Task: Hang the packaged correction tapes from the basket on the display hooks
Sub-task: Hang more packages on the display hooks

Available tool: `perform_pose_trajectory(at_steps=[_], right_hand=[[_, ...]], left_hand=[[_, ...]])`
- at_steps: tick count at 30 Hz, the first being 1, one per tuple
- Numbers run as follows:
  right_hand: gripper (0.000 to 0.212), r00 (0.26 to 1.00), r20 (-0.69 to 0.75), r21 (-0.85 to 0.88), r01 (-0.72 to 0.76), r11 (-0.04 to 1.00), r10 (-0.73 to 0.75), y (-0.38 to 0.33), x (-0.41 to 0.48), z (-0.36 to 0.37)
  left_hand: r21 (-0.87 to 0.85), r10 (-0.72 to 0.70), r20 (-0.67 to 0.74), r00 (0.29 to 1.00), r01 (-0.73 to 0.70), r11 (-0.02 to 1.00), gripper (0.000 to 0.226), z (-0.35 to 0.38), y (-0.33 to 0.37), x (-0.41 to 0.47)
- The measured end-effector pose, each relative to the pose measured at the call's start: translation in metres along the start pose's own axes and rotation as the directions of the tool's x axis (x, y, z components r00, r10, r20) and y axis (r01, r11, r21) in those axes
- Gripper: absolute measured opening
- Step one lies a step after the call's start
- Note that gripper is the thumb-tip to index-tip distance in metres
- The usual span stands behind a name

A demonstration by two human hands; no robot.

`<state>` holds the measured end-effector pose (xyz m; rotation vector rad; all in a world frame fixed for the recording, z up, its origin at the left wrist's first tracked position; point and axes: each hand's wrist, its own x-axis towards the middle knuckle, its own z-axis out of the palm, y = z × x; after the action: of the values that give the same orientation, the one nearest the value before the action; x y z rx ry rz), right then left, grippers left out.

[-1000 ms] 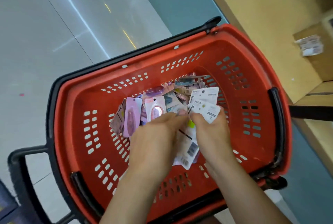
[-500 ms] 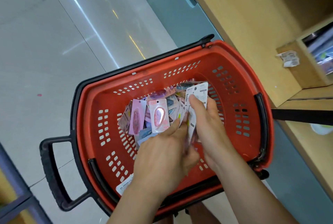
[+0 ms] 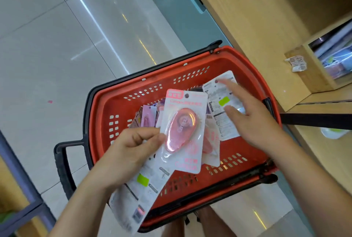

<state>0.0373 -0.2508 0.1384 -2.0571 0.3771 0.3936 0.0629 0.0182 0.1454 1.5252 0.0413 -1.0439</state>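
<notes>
Progress: picking stage, I judge | left hand [image 3: 131, 153] grips several packs [image 3: 182, 132]; right hand [image 3: 253, 118] on a white pack [image 3: 222, 114], blurred, grip I cannot tell | more lie in basket [image 3: 106, 107]; none hung; hooks out of view

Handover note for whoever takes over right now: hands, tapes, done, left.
Left hand grips the pink correction tape pack atop white-backed packs, over the red basket.
Right hand lies spread on another white pack; grip unclear.
Loose packs lie in the basket.
Done: some packs picked up.
Left: hang them all; no hooks in view.
</notes>
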Motion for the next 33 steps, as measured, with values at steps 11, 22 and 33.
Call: perform_pose_trajectory(at_steps=[11,22,33], right_hand=[[0.043,0.883,0.438,0.352,-0.339,0.872,0.167,-0.031,-0.012,-0.015],[0.019,0.943,0.268,0.653,-0.329,0.683,0.198,-0.040,-0.051,-0.021],[0.025,0.980,0.018,0.637,-0.165,0.753,0.199,-0.156,-0.114,-0.068]], left_hand=[[0.071,0.043,0.074,0.996,-0.048,0.996,0.033,-0.002,0.045,-0.001],[0.040,0.048,-0.322,0.946,-0.037,0.998,0.029,0.018,0.065,-0.013],[0.229,0.143,-0.272,0.952,-0.080,0.970,0.030,0.079,0.163,-0.083]])
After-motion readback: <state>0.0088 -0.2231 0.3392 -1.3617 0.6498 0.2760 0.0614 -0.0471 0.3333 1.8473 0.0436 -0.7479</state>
